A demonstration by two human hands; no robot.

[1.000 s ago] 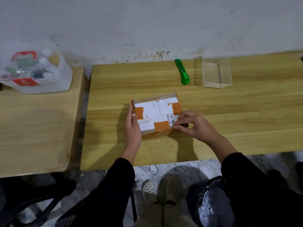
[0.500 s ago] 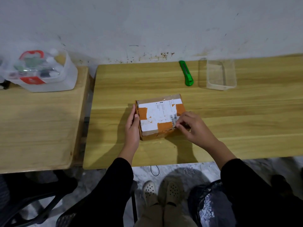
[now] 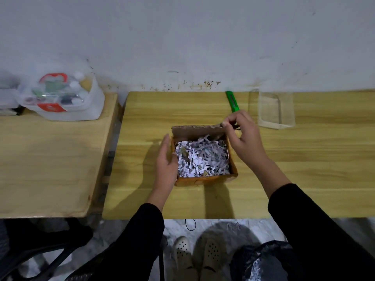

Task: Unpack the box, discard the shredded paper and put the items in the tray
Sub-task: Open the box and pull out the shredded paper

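A small brown cardboard box [image 3: 205, 179] sits open in the middle of the wooden table, filled with white shredded paper [image 3: 202, 157]. Bits of brownish items show among the shreds. Its lid flap [image 3: 197, 130] stands up at the far side. My right hand [image 3: 244, 138] pinches the flap's right corner and holds it back. My left hand [image 3: 167, 161] rests against the box's left wall, thumb over the rim. A clear plastic tray [image 3: 274, 110] stands at the back right.
A green utility knife [image 3: 232, 101] lies behind the box, partly hidden by my right hand. A second table [image 3: 50, 159] at the left carries a clear container of small items [image 3: 60, 96]. A black bin bag [image 3: 263, 260] with shreds sits on the floor by my feet.
The box was sealed with a taped label on top; now its lid is lifted back and the shredded paper is exposed. My right hand moved from the near right corner to the raised flap.
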